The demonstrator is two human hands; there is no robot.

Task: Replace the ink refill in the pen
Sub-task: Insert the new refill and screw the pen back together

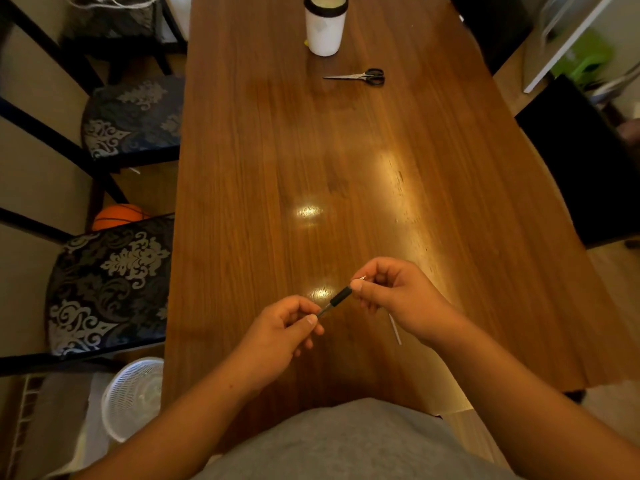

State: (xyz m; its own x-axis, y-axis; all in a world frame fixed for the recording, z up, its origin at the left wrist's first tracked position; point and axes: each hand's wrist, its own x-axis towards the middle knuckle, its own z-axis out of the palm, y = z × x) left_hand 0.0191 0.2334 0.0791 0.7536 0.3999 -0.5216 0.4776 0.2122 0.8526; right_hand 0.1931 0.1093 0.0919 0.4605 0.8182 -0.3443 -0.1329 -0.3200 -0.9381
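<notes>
Above table (346, 168), both hands' fingers (310, 320) pinching pen (337, 300).

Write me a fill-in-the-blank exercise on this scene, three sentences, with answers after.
1. Both hands hold the ends of a ____.
2. The scissors lie nearer the white cup than the ____.
3. A thin refill shows beneath the ____ hand.

Missing words: pen; hands; right

No readable text, label or number on any object in view.
</notes>
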